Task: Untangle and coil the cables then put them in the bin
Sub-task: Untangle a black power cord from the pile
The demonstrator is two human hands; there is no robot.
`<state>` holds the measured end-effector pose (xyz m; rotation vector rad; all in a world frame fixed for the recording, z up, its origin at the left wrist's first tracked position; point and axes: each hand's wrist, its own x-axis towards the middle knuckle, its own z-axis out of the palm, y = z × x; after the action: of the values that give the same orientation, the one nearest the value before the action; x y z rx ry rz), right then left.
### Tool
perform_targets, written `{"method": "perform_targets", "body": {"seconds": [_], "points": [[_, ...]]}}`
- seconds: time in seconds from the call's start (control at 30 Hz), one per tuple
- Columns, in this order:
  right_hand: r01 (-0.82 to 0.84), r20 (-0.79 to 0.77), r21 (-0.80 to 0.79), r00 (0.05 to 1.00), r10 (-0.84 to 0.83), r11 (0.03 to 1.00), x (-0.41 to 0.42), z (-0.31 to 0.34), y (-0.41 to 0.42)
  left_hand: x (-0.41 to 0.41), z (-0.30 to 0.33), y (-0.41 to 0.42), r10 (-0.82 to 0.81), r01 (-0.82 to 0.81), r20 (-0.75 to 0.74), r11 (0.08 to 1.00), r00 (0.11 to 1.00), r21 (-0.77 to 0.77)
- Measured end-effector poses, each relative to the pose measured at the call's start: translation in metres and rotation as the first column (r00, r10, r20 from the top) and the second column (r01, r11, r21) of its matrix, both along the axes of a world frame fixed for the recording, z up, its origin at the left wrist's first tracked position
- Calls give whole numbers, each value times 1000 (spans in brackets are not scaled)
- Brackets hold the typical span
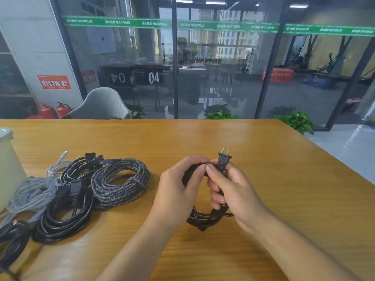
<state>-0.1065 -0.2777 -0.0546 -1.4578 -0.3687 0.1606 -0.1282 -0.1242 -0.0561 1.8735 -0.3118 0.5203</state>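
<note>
Black cable coil (pixel 205 219), gripped by both curled hands, left (pixel 178 191), right (pixel 233 191)

Count, lower half of frame: 1 black power cord (pixel 205 218), coiled, w/ 1 two-prong plug (pixel 223 161). Left side of tabletop (pixel 263 179): 1 braided grey coil (pixel 119 182), 2 black coils (pixel 60 224), 1 pale grey cable bundle (pixel 30 194), 1 white cable (pixel 57 165). Far left edge: 1 white bin (pixel 8 169). Hands: 2.

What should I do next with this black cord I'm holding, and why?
Probably tuck the plug end around the loops to lock them. The black power cord already hangs coiled between your left hand and right hand, with only the plug sticking up loose.
</note>
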Motion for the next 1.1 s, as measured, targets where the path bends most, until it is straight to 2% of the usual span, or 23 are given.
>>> {"method": "perform_targets", "body": {"seconds": [0.1,0.2,0.27,0.43,0.5,0.67,0.77,0.83,0.97,1.1], "points": [[77,-28,124,997,-74,989,0,-6,8,1,-2,-2,-12,-2,-60,975,998,-221],[105,-82,160,992,-93,981,3,-7,7,-2,1,-8,-150,72,-130,879,980,-471],[96,-124,171,989,-76,981,4,-6,7,-3,2,-10,-185,70,-165,844,969,-532],[44,-119,186,993,-22,981,2,-2,6,-1,6,-6,-268,128,-204,845,942,-520],[84,-89,190,994,-68,978,-1,1,9,-3,10,-7,-283,159,-183,853,942,-498],[218,-18,222,975,-220,950,-4,-1,15,-8,10,-14,-168,102,-111,889,980,-447],[216,-83,270,976,-201,938,-3,-2,11,-8,9,-16,-159,85,-112,868,981,-489],[181,-130,279,980,-150,943,-1,-1,7,-7,6,-16,-148,88,-98,888,984,-452],[140,-86,179,988,-126,974,-2,0,8,-5,7,-15,-146,116,-87,954,986,-277],[241,-48,151,970,-237,959,-4,-4,17,-2,6,-12,-91,64,-81,953,993,-296]]}}
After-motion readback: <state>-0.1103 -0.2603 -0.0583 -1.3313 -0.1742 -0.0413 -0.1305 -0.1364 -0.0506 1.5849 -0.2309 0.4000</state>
